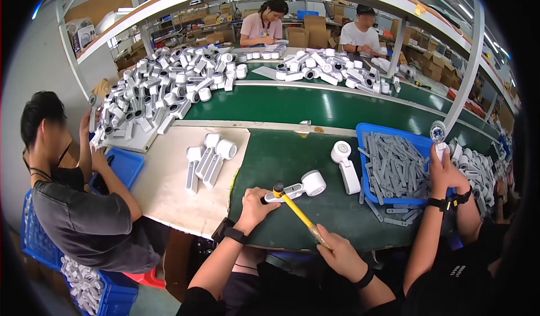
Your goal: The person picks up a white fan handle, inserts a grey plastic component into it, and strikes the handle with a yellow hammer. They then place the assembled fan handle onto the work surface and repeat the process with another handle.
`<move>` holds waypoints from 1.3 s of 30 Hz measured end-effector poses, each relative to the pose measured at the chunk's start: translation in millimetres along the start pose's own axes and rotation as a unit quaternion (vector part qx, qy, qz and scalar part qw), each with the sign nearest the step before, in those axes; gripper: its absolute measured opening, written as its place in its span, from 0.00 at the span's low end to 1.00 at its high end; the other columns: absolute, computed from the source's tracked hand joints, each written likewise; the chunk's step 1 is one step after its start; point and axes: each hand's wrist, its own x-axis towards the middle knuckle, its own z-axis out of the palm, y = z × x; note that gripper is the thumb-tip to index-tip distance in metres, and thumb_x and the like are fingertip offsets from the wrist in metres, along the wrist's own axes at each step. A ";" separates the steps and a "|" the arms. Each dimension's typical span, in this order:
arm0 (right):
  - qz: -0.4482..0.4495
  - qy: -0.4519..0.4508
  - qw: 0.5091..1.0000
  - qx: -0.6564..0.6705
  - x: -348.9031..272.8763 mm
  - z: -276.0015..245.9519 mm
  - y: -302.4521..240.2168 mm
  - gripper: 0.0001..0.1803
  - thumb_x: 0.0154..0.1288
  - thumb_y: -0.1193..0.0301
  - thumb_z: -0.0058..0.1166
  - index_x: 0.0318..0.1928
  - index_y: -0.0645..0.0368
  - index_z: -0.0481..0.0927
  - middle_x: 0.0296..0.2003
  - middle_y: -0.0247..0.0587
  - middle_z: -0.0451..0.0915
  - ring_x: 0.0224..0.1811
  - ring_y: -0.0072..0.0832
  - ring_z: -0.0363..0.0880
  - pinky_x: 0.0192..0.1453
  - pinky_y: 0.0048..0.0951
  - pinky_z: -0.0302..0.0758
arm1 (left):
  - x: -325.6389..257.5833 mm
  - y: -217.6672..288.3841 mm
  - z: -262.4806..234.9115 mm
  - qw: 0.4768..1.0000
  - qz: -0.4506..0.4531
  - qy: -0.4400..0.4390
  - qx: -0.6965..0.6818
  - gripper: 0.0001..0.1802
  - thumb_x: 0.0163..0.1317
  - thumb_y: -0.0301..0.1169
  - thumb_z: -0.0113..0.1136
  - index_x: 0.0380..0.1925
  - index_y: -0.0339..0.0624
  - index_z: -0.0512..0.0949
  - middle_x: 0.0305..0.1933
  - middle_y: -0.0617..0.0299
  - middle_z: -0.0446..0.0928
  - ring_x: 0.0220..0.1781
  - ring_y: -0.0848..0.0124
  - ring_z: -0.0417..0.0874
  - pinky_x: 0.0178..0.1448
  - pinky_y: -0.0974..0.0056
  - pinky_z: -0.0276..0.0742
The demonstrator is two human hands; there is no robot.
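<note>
The left hand (257,206) grips 1 fan (312,184) by its handle on the green bench (281,154); the right hand (342,255) is wrapped round a hammer (299,214), head at that handle — apparently midway. 3 grouped fans (207,165) seem done — a spare fan (350,175) perhaps waits.

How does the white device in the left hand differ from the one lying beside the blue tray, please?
The held device lies crosswise, head rightward; the loose device points its head away from the person. The left hand grips the held device; no hand touches the loose device. Both are white with round heads.
</note>
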 end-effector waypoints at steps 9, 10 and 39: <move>-0.036 0.016 0.999 -0.001 6.9 3.1 -14.7 0.30 0.66 0.77 0.57 0.68 0.64 0.66 0.38 0.50 0.78 0.38 0.40 0.79 0.45 0.32 0.75 | -5.8 2.0 2.6 0.999 -0.027 0.001 0.030 0.18 0.41 0.33 0.79 0.35 0.44 0.88 0.35 0.57 0.81 0.44 0.57 0.77 0.53 0.55 0.73; -0.037 0.037 0.999 0.011 5.4 -0.9 -22.1 0.31 0.66 0.77 0.57 0.68 0.64 0.66 0.38 0.50 0.78 0.38 0.42 0.79 0.45 0.33 0.75 | -3.4 0.5 4.1 1.000 -0.002 0.018 0.009 0.19 0.40 0.34 0.80 0.35 0.44 0.88 0.35 0.56 0.81 0.43 0.56 0.77 0.53 0.54 0.73; 0.045 0.032 0.995 0.077 -4.1 1.6 20.6 0.30 0.66 0.78 0.57 0.68 0.64 0.67 0.43 0.49 0.81 0.42 0.30 0.81 0.48 0.29 0.75 | 0.9 1.8 -1.9 0.999 -0.001 -0.033 0.041 0.20 0.43 0.35 0.79 0.38 0.38 0.87 0.39 0.53 0.83 0.43 0.55 0.82 0.50 0.56 0.77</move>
